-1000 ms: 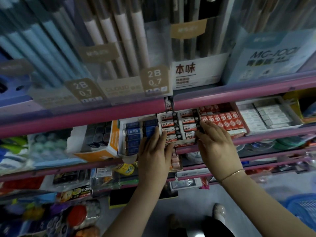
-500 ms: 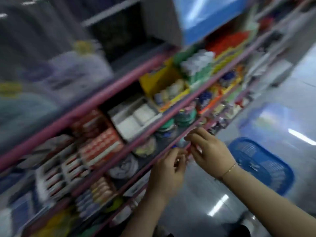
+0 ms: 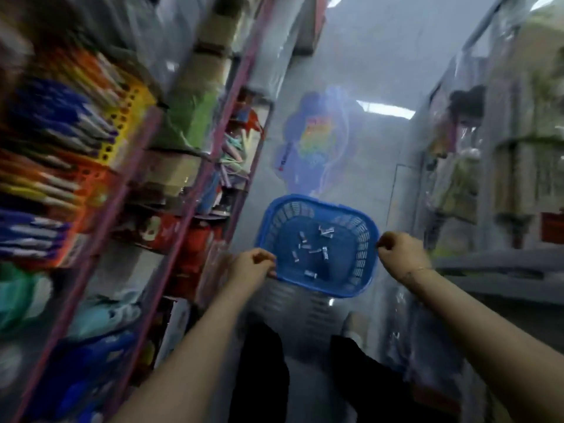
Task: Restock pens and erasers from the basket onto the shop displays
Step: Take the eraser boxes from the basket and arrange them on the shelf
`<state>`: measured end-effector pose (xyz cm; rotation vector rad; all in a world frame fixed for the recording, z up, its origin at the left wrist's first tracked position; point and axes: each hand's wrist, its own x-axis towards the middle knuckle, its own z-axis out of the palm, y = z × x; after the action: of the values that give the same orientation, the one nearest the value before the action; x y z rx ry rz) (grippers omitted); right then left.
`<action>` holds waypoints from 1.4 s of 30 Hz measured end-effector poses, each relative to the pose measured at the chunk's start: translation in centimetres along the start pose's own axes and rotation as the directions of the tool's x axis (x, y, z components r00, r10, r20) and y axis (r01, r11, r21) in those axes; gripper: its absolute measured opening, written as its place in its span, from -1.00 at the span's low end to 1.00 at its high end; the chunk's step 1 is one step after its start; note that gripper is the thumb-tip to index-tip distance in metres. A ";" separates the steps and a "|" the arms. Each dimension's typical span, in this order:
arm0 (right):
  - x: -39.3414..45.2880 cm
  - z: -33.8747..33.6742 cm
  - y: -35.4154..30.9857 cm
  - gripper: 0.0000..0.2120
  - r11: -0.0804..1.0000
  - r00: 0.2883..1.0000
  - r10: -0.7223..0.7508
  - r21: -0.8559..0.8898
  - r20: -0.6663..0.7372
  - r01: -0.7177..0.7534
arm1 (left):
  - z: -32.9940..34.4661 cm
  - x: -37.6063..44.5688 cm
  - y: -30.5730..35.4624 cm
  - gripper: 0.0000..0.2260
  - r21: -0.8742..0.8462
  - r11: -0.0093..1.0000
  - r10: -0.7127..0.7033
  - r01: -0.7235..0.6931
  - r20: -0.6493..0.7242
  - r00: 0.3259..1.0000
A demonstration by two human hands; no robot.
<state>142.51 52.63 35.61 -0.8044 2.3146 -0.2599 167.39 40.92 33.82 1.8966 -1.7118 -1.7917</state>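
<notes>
Currently I register one blue basket (image 3: 317, 245) on the aisle floor, between the left hand (image 3: 251, 268) and the right hand (image 3: 399, 254). The left hand's fingers are curled at the basket's near-left rim and touch it; motion blur prevents me from confirming a full grip. The right hand is a closed fist just beside the basket's right rim; I cannot tell whether it holds the rim or anything else.

Inside the basket, I count roughly eight small pale items (image 3: 311, 250) scattered across the middle and near side of its floor. They are too blurred to identify as pens or erasers.

One shelving unit with pink rails (image 3: 195, 166) runs along the left edge of the aisle. Its tiers carry blurred packs in blue, orange, yellow and green (image 3: 61, 141). A second display (image 3: 488, 154), behind clear sheeting, stands along the right edge of the aisle.

Difference from half a second ago: both hands were then raised at the front rail of the pink shelf, fingers meeting, and the basket lay well apart to the right. Now the view faces down the aisle and both hands are at the basket rim.
</notes>
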 end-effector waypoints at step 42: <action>40.3 39.5 15.0 -0.74 0.965 0.976 -0.088 -0.228 0.198 0.133 | 22.6 49.3 -21.7 -0.69 0.368 0.927 -0.057 0.064 -0.029 0.998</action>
<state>137.27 40.99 -21.39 -1.0346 2.1520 0.0487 152.75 30.03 -21.66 2.1098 -2.1325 -1.5475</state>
